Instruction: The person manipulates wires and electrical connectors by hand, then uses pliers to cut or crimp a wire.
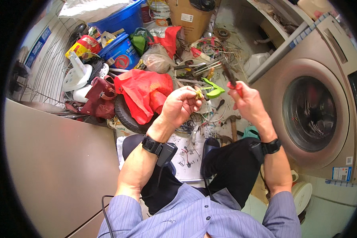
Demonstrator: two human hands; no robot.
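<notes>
My left hand (181,104) is closed, thumb and fingers pinching a small yellowish piece (199,94) whose kind I cannot make out. Just right of those fingertips is a bright green, V-shaped plastic part (215,92); whether it is joined to the yellowish piece is unclear. My right hand (248,101) grips a red-handled tool (237,86), its dark, blurred metal end pointing up and away. The fingers wrap round the handle, so its exact kind is hidden. Below the hands, a hammer (233,126) and a small dark-handled tool (220,104) lie on the littered floor.
A front-loading washing machine (265,85) stands at the right. A red bag (137,89) covers part of a black tyre (127,118) on the left. Blue buckets (125,49), a cardboard box (188,23) and tangled wires (214,49) crowd the far side. A smooth metallic panel (59,158) is at near left.
</notes>
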